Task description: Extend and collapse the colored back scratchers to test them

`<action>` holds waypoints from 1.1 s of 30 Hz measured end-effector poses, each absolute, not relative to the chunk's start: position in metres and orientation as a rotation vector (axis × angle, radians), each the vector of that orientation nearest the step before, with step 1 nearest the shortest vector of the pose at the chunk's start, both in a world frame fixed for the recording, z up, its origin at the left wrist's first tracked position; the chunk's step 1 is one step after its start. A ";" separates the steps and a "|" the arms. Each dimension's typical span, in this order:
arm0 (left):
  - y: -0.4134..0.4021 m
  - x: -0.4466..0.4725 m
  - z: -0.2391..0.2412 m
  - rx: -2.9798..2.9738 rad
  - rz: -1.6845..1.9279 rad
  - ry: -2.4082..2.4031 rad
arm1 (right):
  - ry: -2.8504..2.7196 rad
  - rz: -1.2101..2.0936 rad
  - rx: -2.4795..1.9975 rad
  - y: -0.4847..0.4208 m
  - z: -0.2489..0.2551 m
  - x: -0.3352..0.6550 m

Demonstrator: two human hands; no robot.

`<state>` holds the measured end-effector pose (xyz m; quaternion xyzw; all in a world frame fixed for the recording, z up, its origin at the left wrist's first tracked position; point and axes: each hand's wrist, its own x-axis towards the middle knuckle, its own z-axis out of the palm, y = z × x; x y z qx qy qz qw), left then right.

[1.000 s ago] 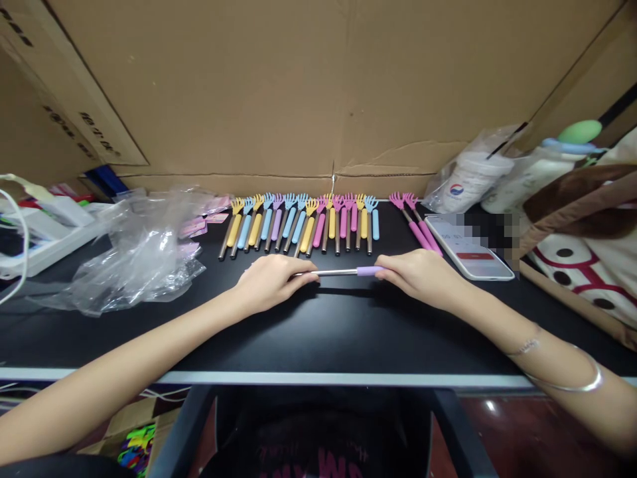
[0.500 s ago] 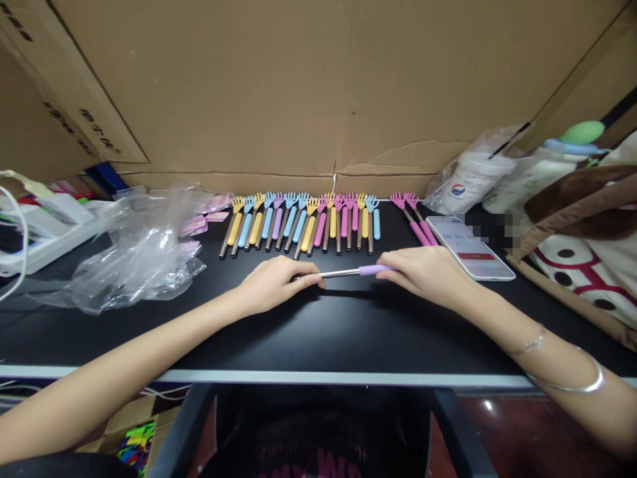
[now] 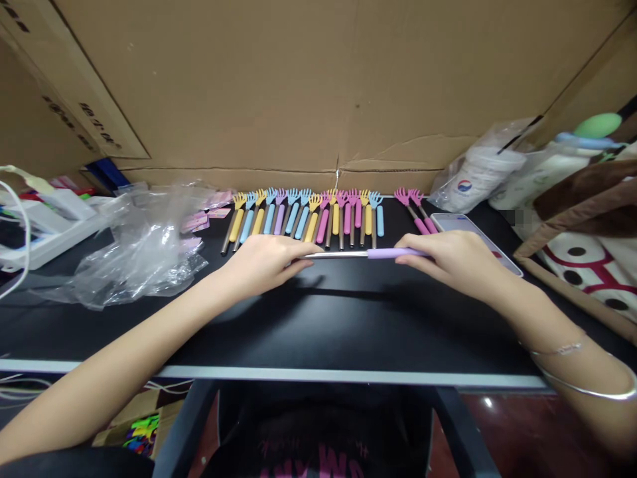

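Note:
Level above the black table is a back scratcher (image 3: 381, 253) with a lilac handle and a thin metal shaft. My right hand (image 3: 455, 259) pinches the far end of its lilac handle. Thumb and fingers of my left hand (image 3: 266, 262) close around the shaft's other end, and whatever head it has is hidden there. Behind my hands, a row of back scratchers (image 3: 336, 219) in yellow, blue, pink and lilac lies with the claws toward the cardboard. Two pink back scratchers (image 3: 419, 216) lie apart, near my right hand.
A phone (image 3: 497, 255) lies partly behind my right hand. Clear plastic bags (image 3: 144, 252) and a white power strip (image 3: 54, 239) are on the left. A lidded cup (image 3: 480, 179) and a fabric bag (image 3: 587, 259) stand right. A cardboard wall (image 3: 298, 86) closes the back.
My right hand has moved right and my left hand slightly left, so the hands are farther apart. More of the back scratcher's shaft and lilac handle shows between them.

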<state>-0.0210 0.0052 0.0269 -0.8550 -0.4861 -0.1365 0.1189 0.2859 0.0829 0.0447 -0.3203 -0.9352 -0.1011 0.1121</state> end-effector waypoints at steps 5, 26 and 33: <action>0.010 -0.029 0.027 -2.433 -0.283 -1.403 | -2.763 -0.243 -0.984 0.090 0.044 0.289; 0.021 -0.042 0.014 -2.439 -0.471 -1.332 | -2.741 0.428 -0.959 0.103 0.022 0.280; 0.021 -0.042 0.011 -2.386 -0.585 -1.227 | -2.731 0.485 -0.972 0.102 0.021 0.278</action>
